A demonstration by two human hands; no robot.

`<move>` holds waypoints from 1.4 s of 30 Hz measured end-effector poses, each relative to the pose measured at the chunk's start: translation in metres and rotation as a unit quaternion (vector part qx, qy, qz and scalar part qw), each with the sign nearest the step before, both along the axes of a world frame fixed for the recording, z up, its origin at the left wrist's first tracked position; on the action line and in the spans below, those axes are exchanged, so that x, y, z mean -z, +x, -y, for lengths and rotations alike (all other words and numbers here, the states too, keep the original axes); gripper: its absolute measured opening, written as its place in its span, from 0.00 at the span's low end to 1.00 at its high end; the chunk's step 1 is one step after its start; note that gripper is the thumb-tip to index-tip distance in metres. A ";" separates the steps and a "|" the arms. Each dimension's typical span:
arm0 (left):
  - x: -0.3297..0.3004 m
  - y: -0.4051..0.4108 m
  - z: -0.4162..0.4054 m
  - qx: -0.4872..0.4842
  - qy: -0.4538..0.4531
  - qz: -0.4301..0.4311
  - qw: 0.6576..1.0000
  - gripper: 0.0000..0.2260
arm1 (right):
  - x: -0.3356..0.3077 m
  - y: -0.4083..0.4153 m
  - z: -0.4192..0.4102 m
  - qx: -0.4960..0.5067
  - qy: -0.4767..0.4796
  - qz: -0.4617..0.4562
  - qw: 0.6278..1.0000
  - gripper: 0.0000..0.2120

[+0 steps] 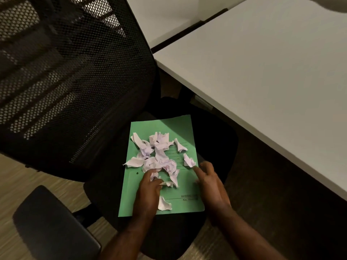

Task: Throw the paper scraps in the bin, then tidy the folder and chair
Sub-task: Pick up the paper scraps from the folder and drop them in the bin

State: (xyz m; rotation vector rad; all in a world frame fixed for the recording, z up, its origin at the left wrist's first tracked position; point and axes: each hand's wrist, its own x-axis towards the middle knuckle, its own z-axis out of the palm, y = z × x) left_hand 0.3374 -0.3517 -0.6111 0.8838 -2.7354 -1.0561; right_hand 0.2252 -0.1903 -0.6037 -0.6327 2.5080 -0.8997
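Observation:
A green folder [180,126] lies flat on the black seat of an office chair [216,132]. Several crumpled white paper scraps [157,156] are heaped on its middle, and one loose scrap [163,204] lies near its front edge. My left hand [149,190] rests on the folder with its fingers curled round a small scrap at the pile's near edge. My right hand [210,182] hovers at the folder's right side, fingers loosely spread, the forefinger touching a scrap [189,161] near the right edge. No bin is in view.
The chair's black mesh backrest [71,81] rises at the left, and an armrest pad [52,224] juts out at the lower left. A white desk [262,72] runs along the right, close to the seat. Wood-look floor [15,177] shows at the left.

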 end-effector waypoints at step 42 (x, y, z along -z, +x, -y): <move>-0.087 0.002 0.027 0.004 -0.081 -0.049 0.996 0.11 | -0.035 0.022 0.030 -0.218 0.161 -0.156 0.950 0.11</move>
